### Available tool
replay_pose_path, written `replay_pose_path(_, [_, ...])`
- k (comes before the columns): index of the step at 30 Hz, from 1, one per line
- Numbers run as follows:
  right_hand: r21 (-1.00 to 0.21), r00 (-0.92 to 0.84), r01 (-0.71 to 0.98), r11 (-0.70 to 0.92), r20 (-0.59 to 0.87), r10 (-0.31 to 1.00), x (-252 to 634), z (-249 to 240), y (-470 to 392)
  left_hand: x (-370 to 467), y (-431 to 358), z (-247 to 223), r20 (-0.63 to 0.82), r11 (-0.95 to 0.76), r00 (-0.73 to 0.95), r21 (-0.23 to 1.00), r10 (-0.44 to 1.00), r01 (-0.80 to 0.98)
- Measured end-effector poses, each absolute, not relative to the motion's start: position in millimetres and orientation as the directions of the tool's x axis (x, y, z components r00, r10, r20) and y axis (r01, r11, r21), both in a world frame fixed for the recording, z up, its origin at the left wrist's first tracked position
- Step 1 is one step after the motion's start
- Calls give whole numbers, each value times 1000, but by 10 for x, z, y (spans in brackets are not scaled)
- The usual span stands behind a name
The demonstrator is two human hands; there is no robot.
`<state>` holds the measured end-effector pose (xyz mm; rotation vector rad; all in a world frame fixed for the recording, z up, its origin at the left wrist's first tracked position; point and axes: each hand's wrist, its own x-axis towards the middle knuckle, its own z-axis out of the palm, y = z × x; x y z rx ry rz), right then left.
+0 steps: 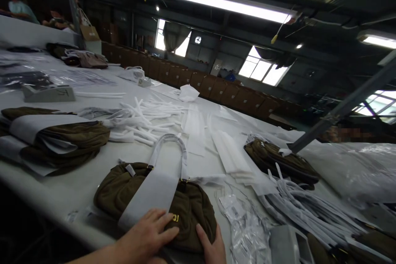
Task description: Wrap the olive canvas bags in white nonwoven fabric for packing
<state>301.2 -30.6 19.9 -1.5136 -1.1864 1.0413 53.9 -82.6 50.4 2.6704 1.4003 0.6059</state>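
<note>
A dark olive fabric handbag (192,214) lies in front of me at the table's near edge, with gold letters on its front. A white paper band (151,194) crosses its body, and its wrapped handle (168,138) arches away from me. My left hand (151,231) rests on the lower part of the band and the bag's front, fingers stretched out. Around the bag's right end, my right hand (213,245) grips with the thumb in front and the other fingers at the side, partly hidden.
Banded olive bags (71,140) are stacked at left, with white strips (145,117) behind. On the right are white sheets (232,156), clear plastic packets (247,222), a grey dispenser (286,245), wrapped straps (297,202) and another olive bag (275,161). A slanted metal post (334,117) stands there.
</note>
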Motion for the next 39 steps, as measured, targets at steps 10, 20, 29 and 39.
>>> replay_pose_path(10, [-850, 319, 479, -218, -63, 946, 3239, 378, -43, -1350, -494, 307, -317, 380, -452, 923, 833, 53])
replay_pose_path(20, [-702, -47, 693, 161, 178, 983, 2728, 739, 355, -1025, -664, 486, -330, 287, -165, 928, 930, -237])
replay_pose_path(29, [-130, -485, 863, 487, 53, 873, 2074, 905, 614, -1108, -950, 491, 101, 188, -344, 680, 934, 709])
replay_pose_path(39, [-136, -490, 862, 488, 16, 871, 2094, 799, 799, -363, -746, 65, 598, -384, 374, -117, 709, 916])
